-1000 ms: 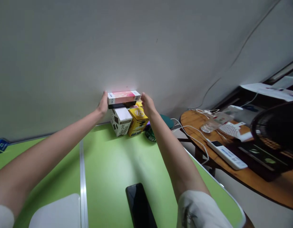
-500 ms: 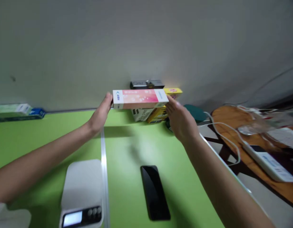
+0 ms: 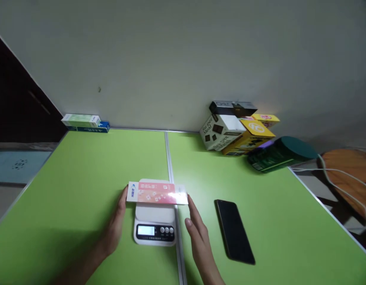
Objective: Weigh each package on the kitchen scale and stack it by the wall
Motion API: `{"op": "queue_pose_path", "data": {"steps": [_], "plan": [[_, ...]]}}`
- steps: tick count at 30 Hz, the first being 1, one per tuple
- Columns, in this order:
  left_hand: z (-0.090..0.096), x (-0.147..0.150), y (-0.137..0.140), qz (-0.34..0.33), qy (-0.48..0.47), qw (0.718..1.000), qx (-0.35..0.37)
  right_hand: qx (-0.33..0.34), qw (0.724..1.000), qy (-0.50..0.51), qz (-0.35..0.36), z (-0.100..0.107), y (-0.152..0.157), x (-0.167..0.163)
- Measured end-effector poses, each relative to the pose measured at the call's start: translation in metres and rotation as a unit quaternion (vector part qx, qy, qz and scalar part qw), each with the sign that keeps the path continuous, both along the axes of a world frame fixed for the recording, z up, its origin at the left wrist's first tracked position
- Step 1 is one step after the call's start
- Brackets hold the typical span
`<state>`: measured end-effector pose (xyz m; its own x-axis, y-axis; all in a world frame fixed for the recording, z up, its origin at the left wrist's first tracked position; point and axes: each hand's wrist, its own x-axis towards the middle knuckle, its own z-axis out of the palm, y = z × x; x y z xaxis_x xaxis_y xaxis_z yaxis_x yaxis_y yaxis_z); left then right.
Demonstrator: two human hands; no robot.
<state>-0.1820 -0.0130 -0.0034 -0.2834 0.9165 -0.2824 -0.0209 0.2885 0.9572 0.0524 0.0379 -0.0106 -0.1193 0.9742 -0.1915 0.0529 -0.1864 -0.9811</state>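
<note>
A long pink and white box (image 3: 157, 193), like a toothpaste carton, lies level over the back part of a white digital kitchen scale (image 3: 155, 213). My left hand (image 3: 115, 223) presses against the box's left end. At its right end, the fingertips of my right hand (image 3: 197, 229) touch the box, with the thumb held apart. Between them the two hands grip the box by its ends. I cannot tell whether the box rests on the scale plate or hovers just above. The scale's display is lit, its reading too small to make out.
Right of the scale lies a black phone (image 3: 235, 231). Near the wall stand a white box (image 3: 221, 132), a dark box (image 3: 233, 107), a yellow box (image 3: 250, 136) and a green canister (image 3: 282, 154) on its side. Green (image 3: 82, 120) and blue (image 3: 104, 127) cartons are stacked at the back left.
Both hands have brought the pink box from near the boxes by the wall down and toward me, over the scale. The camera view has shifted left.
</note>
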Motion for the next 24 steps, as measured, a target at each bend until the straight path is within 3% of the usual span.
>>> {"op": "queue_pose_path", "data": {"steps": [5, 9, 13, 19, 24], "plan": [[-0.015, -0.001, 0.004, -0.018, -0.025, 1.000, 0.001, -0.048, 0.998, -0.025, -0.028, -0.008, 0.001, 0.000], [-0.023, -0.006, 0.001, 0.067, -0.026, 0.997, -0.005, -0.008, 0.992, -0.031, -0.119, -0.016, 0.002, 0.018], [-0.025, -0.031, -0.016, 0.149, 0.008, 0.989, -0.003, -0.006, 0.982, -0.008, -0.191, -0.019, -0.002, 0.041], [-0.028, -0.069, -0.046, 0.210, 0.046, 0.976, -0.042, -0.038, 0.975, 0.002, -0.219, -0.023, -0.014, 0.055], [-0.018, -0.055, -0.047, 0.175, 0.049, 0.983, -0.027, -0.033, 0.979, 0.023, -0.198, -0.023, -0.011, 0.046]]}}
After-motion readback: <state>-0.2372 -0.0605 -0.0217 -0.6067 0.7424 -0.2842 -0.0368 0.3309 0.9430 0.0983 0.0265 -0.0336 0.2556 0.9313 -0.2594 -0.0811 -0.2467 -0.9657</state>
